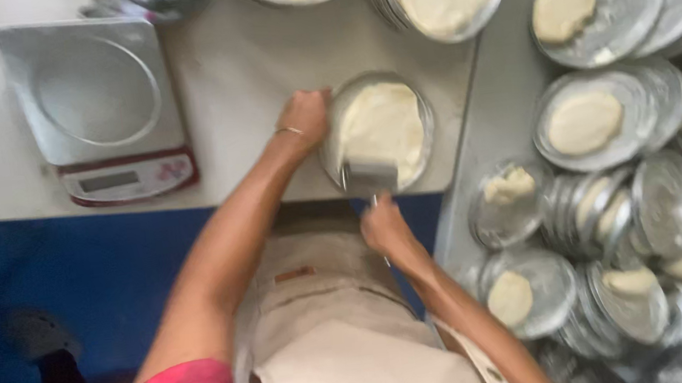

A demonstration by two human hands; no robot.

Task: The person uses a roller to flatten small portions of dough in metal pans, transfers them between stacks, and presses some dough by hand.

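At table (241, 66) edge, left to right: scale (96, 108) idle at far left. Left hand (307, 117) closed on rim of dough pan (333, 132), steadying it. Right hand (386, 227) closed round handle of scraper (371, 175), blade on dough (380, 123) at near rim. Best: keep pan pinned, blade low, press evenly, dough clear of edge. Filled pans (607, 118) stacked at right.
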